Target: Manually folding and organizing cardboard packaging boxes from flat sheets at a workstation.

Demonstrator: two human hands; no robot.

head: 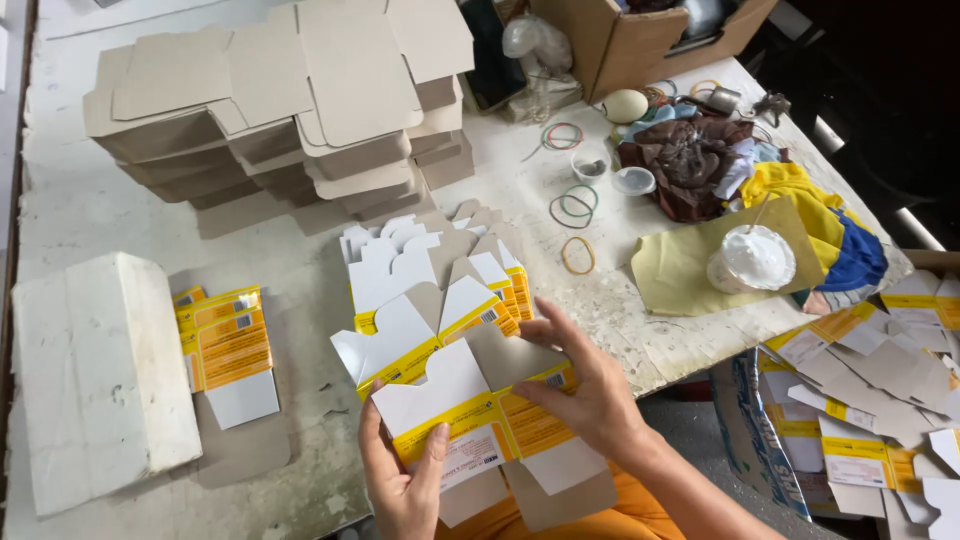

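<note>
Both hands grip one flat yellow-and-white carton blank (480, 425) at the bench's near edge: left hand (405, 485) pinching it, right hand (590, 395) pressing its flap. I judge folding underway; next needs creasing flaps squarely beside the fanned blanks (430, 300).

Both hands hold one flat yellow-and-white carton blank (480, 425) at the near edge of the desk (90, 210): the left hand (402, 480) pinches its lower left corner and the right hand (590, 395) presses its right side. Just beyond the grip lies a fanned row of like blanks (430, 290), and farther beyond it a tall stack of plain grey card blanks (290, 100). Left of the grip sit a small pile of yellow blanks (222, 345) and a white block (100, 380); to its right, coloured rubber bands (575, 205) and a white lidded cup (755, 258).
</note>
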